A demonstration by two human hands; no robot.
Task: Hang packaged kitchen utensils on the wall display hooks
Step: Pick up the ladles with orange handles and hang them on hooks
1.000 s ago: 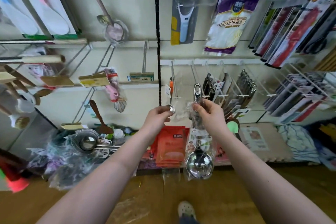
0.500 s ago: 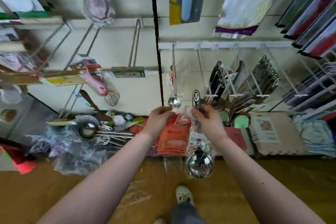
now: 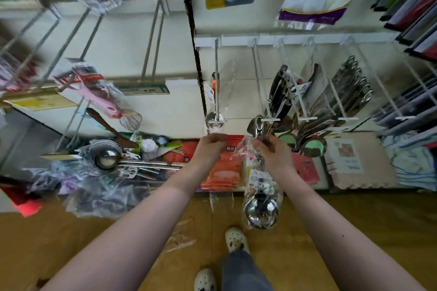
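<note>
Beneath wall hooks [image 3: 216, 73], left hand [image 3: 211, 149] and right hand [image 3: 275, 156] tight on clear bag [image 3: 254, 178] (ladle [image 3: 260, 212] inside)

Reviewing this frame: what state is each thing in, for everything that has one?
bagged ladle: unhung, dangling bowl-down from both hands.
right hand: grips the ladle's handle through the bag.
left hand: pinches the bag's top edge.
hung ladle: bagged, hanging from a hook.
loose ladles: lying flat, not hung.
pink whisk: bagged, hanging up.

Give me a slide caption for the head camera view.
Left hand and right hand hold a bagged steel ladle below a wall hook carrying a second ladle.
</note>
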